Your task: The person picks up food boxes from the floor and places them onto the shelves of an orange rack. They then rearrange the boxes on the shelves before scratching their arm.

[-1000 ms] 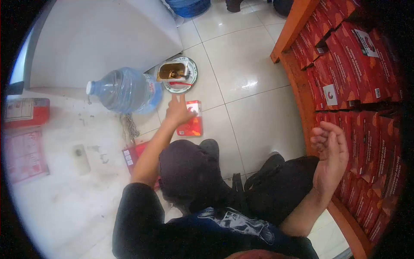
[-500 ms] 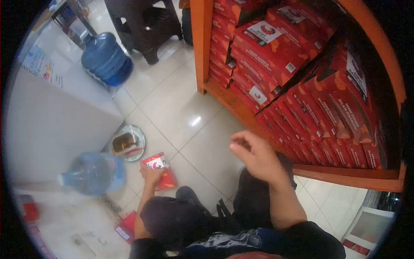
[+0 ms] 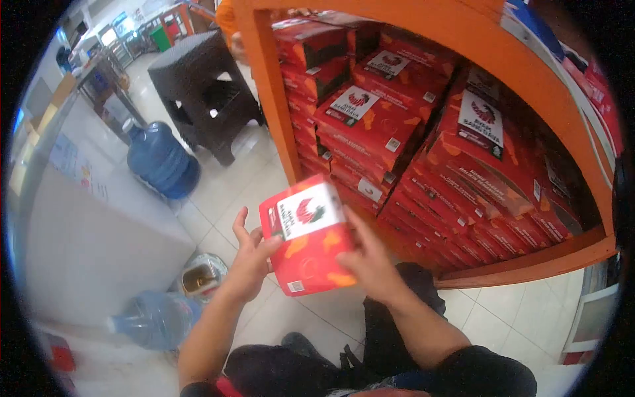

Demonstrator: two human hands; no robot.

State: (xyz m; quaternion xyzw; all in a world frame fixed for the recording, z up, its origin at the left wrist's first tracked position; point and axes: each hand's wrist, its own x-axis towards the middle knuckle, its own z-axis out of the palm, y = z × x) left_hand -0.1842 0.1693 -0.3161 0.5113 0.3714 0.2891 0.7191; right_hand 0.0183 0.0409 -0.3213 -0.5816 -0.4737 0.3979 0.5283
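A red box (image 3: 309, 255) with a white label is held up in front of me between both hands. My left hand (image 3: 250, 255) grips its left side, thumb on the front and index finger raised. On its right edge is my right hand (image 3: 370, 258), slightly blurred, its fingers partly hidden behind the box. Just behind the box stands an orange shelf (image 3: 281, 126) holding stacked red boxes (image 3: 377, 126) with the same kind of label.
Two large water bottles, one blue (image 3: 162, 159) and one clear (image 3: 155, 321), stand on the left by a white cabinet (image 3: 119, 225). A dark stool (image 3: 205, 86) is beyond. A plate with a container (image 3: 200, 278) lies on the floor. A person in orange (image 3: 228, 23) is behind the shelf.
My left hand has lifted the red box from the floor to chest height. My right hand, empty before, now holds the box too. The view has tilted up.
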